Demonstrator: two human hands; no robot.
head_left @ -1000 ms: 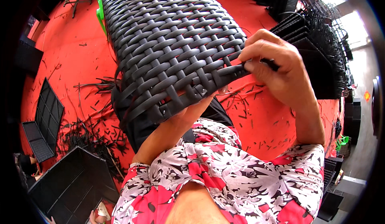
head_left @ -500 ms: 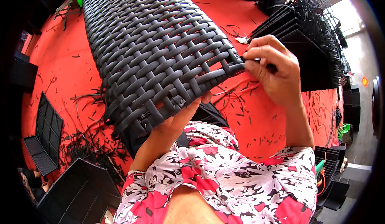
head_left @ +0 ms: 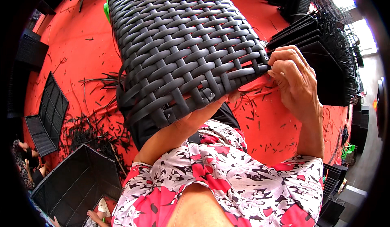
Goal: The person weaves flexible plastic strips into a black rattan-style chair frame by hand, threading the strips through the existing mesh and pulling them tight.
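A black woven rattan panel (head_left: 183, 44) stretches away from me, its near edge close to my chest. From beneath, my left hand (head_left: 203, 114) holds it at this edge; a fingertip shows past the rim and the other fingers are hidden. At the panel's right corner, my right hand (head_left: 294, 78) is closed in a pinch, its fingertips against the woven edge on what looks like the end of a black rattan strip, mostly covered by the fingers. Along the near edge, small gaps in the weave show dark frame pieces.
Black strip scraps (head_left: 87, 133) litter the red floor (head_left: 77, 60). Black woven panels (head_left: 325, 68) are stacked at right. At lower left stands a large black woven box (head_left: 77, 178), with other people's hands (head_left: 95, 217) beside it. A folded black panel (head_left: 50, 109) lies at left.
The panel has shifted right in view, and its near edge sits slightly higher. My right hand stays at the corner, its fingers now more curled and closer together.
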